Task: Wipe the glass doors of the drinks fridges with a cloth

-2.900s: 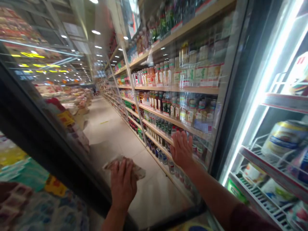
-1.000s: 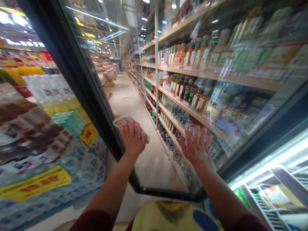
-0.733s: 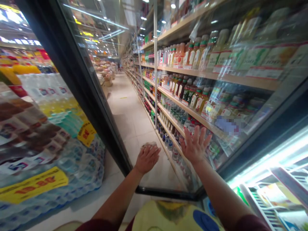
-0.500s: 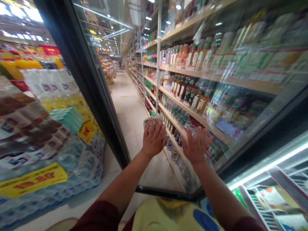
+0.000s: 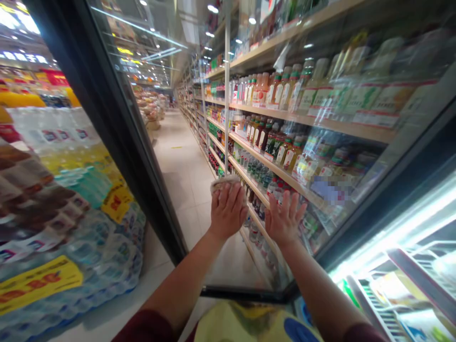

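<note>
Head view: left hand [image 5: 228,211] holds cloth [image 5: 221,181], right hand [image 5: 285,221] spreads wide, glass [image 5: 195,204] separating both from black frame [image 5: 116,128].

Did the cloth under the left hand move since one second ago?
Yes. The cloth has moved right, away from the door frame's left bar and closer to the right hand.

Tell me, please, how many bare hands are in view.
2: the left hand, over the cloth, and the right hand beside it, fingers spread, both at the glass door.
</note>
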A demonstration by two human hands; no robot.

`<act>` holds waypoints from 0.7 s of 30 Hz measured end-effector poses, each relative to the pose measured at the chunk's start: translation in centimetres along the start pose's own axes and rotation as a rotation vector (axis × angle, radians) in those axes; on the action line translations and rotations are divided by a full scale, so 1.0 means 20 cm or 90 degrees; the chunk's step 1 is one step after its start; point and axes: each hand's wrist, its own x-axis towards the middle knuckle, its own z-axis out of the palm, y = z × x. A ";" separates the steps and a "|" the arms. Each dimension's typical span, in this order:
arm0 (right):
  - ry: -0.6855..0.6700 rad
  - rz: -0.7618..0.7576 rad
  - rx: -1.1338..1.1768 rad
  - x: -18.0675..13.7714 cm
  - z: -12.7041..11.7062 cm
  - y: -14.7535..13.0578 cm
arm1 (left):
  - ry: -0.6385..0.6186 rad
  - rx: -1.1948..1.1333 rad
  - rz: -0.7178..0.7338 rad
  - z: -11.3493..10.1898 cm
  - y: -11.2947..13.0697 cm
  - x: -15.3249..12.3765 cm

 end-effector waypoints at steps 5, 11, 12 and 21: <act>0.002 -0.011 -0.006 0.00 -0.01 0.00 | -0.045 -0.008 0.042 -0.06 0.07 0.01; 0.008 -0.006 -0.006 0.00 -0.02 0.01 | 0.012 0.017 0.002 -0.09 -0.07 0.42; 0.006 -0.007 -0.005 0.00 -0.02 0.01 | 0.011 0.018 -0.006 -0.08 -0.07 0.42; 0.011 -0.009 0.010 0.00 -0.04 0.01 | -0.051 0.037 0.037 -0.11 -0.14 -0.29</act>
